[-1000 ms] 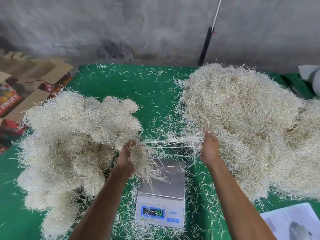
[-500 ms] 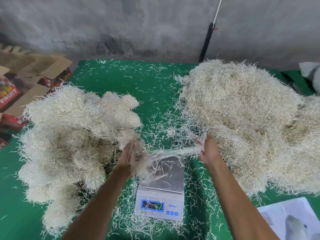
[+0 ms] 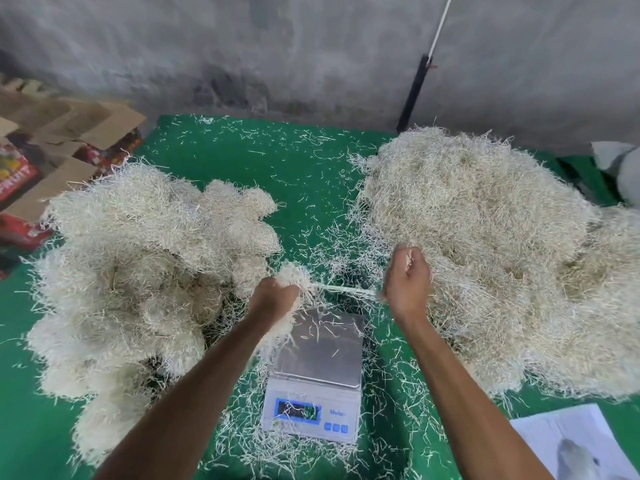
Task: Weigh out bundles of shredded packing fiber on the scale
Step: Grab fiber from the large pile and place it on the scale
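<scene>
**a:** so what's going on over the scale (image 3: 313, 374) here?

**b:** both hands are up above its steel plate. left hand (image 3: 275, 297) is clenched round a fluffy bundle of fiber (image 3: 294, 277), and some of it hangs down past the wrist toward the plate. right hand (image 3: 408, 280) is curled too, pinching a thin twisted strand (image 3: 343, 289) that runs straight across to the bundle, pulled taut between the two fists.

**a:** anything actually on the plate?

**b:** only a few loose shreds. can't read the blue display, too blurry.

**a:** and the rest of the fiber?

**b:** two heaps on the green mat (image 3: 277, 168). the left pile (image 3: 138, 271) looks like rounded clumps stacked together, just beside the left hand. the right pile (image 3: 485, 254) is bigger and looser, and the right hand sits against its near edge. scraps are scattered all over the mat around the scale.

**a:** other stuff?

**b:** open cardboard boxes (image 3: 52, 150) far left, white paper (image 3: 571, 441) at the bottom right corner, and a dark pole (image 3: 414, 91) leaning on the grey wall.
</scene>
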A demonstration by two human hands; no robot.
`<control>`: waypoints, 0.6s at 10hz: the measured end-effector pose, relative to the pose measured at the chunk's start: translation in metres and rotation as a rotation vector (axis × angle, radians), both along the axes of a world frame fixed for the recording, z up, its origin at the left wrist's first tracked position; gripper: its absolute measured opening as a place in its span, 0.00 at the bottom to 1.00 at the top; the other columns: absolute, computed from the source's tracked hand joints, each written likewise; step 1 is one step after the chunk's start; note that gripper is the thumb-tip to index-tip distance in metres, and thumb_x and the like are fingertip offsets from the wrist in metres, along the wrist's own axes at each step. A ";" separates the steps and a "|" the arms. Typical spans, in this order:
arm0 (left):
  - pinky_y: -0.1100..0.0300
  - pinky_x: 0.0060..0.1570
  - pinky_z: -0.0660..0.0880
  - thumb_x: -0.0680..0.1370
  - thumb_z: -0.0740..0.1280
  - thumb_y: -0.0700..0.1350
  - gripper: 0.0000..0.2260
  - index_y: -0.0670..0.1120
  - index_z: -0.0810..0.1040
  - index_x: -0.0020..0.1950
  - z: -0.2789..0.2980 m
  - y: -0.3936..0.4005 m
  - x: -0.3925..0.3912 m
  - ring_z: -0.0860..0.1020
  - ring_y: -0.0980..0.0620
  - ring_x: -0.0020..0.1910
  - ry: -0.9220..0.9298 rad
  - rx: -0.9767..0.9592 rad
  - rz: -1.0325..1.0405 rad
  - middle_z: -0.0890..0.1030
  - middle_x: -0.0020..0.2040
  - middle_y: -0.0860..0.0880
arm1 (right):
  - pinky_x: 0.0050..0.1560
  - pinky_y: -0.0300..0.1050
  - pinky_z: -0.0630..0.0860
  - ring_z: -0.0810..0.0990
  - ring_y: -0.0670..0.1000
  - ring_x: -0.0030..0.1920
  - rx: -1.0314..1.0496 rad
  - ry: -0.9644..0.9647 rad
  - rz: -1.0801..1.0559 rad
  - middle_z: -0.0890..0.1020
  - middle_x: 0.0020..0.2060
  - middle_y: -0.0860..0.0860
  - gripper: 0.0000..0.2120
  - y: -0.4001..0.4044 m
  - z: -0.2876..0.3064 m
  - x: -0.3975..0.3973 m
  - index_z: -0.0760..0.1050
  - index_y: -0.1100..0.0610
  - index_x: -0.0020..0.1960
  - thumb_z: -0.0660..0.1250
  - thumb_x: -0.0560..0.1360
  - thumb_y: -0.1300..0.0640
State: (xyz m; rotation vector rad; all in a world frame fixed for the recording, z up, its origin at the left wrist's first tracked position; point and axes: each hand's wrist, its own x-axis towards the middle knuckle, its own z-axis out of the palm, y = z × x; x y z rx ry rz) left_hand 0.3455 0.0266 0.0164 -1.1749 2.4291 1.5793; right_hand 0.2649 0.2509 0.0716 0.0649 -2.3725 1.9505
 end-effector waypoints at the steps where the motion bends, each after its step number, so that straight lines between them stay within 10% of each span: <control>1: 0.66 0.26 0.69 0.82 0.61 0.48 0.11 0.45 0.73 0.62 0.001 -0.028 0.011 0.65 0.61 0.31 -0.052 0.060 0.187 0.68 0.38 0.56 | 0.21 0.43 0.65 0.68 0.51 0.25 -0.256 -0.108 -0.252 0.73 0.29 0.50 0.10 0.017 0.004 -0.011 0.69 0.58 0.50 0.57 0.87 0.53; 2: 0.78 0.36 0.72 0.83 0.60 0.47 0.12 0.47 0.75 0.65 -0.006 -0.053 0.029 0.71 0.64 0.39 -0.029 0.055 0.108 0.76 0.50 0.52 | 0.21 0.39 0.65 0.67 0.46 0.22 -0.313 -0.210 -0.316 0.71 0.24 0.51 0.06 0.052 0.010 -0.031 0.64 0.53 0.58 0.58 0.87 0.50; 4: 0.48 0.57 0.79 0.73 0.73 0.57 0.29 0.38 0.76 0.64 0.013 0.011 0.014 0.81 0.42 0.53 0.019 0.250 0.191 0.81 0.57 0.40 | 0.37 0.52 0.78 0.63 0.47 0.40 -0.176 -0.276 -0.022 0.77 0.39 0.67 0.28 0.019 -0.007 -0.004 0.70 0.67 0.68 0.54 0.86 0.42; 5: 0.40 0.69 0.69 0.73 0.75 0.56 0.44 0.35 0.58 0.77 0.016 0.038 0.004 0.71 0.32 0.70 0.014 0.374 0.169 0.67 0.72 0.30 | 0.44 0.49 0.80 0.81 0.56 0.38 -0.055 -0.333 0.256 0.81 0.42 0.56 0.34 0.010 -0.016 0.014 0.72 0.55 0.68 0.61 0.77 0.28; 6: 0.43 0.68 0.70 0.73 0.73 0.60 0.41 0.42 0.62 0.77 0.015 0.045 -0.003 0.72 0.39 0.69 0.080 0.616 0.244 0.66 0.75 0.38 | 0.45 0.43 0.84 0.85 0.42 0.50 0.199 -0.345 0.653 0.82 0.56 0.43 0.38 0.003 -0.025 0.033 0.67 0.44 0.75 0.72 0.72 0.29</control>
